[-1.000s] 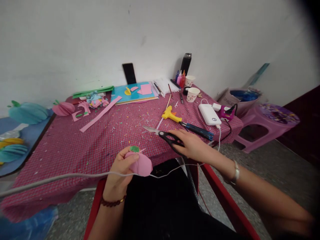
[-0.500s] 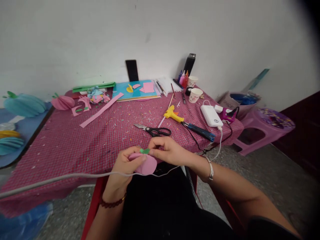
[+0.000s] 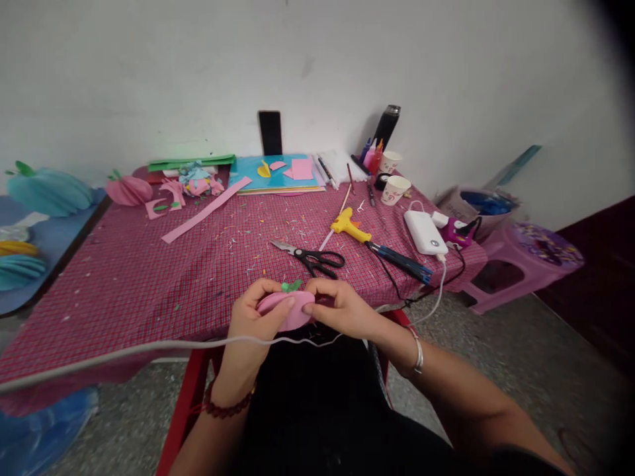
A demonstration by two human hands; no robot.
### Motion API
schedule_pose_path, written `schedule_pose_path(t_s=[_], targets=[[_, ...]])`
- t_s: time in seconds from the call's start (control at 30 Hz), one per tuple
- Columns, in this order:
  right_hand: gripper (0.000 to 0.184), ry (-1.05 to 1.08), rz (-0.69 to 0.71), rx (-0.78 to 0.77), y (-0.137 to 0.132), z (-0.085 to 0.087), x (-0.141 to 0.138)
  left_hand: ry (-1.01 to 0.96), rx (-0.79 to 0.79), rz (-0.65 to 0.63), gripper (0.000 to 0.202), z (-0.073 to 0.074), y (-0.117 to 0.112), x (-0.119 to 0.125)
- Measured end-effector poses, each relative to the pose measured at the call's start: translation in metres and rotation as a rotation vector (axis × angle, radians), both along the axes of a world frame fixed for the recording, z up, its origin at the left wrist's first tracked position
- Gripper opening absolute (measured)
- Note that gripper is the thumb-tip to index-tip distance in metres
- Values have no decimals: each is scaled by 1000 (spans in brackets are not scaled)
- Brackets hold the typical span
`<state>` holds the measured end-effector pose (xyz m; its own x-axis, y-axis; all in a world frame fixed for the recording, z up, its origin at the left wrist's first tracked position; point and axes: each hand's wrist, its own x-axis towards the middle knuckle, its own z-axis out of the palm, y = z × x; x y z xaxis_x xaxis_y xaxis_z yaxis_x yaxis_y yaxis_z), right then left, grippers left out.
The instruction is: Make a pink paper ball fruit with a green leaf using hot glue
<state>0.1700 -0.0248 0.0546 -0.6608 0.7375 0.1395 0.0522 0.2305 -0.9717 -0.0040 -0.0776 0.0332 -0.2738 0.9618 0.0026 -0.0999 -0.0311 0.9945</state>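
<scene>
We now have both hands on the pink paper fruit (image 3: 286, 311) at the table edge: left hand (image 3: 253, 317) cupping it, right hand (image 3: 342, 307) (off the scissors (image 3: 310, 256)) pinching its green leaf (image 3: 290, 286).

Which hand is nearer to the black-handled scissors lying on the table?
Right. The right hand sits just below the scissors, close under their handles but not touching. The left hand is farther down and to the left, gripping the pink paper piece.

Matt pink paper fruit (image 3: 286, 311), checked cloth (image 3: 149, 264)
</scene>
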Motion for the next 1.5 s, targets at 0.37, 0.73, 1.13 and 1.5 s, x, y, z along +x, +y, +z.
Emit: schedule_pose_path(t_s=[0.37, 0.73, 1.13, 1.5], targets=[[20, 140, -184, -78, 1, -2, 1, -154, -47, -27, 22, 1, 7, -7], [38, 492, -41, -606, 2, -33, -10, -278, 51, -94, 25, 3, 2, -6], [32, 486, 232, -874, -8, -60, -31, 280, 277, -332, 27, 14, 14, -8], [67, 417, 75, -336, 7, -4, 16, 423, 240, -307, 17, 25, 4, -13]])
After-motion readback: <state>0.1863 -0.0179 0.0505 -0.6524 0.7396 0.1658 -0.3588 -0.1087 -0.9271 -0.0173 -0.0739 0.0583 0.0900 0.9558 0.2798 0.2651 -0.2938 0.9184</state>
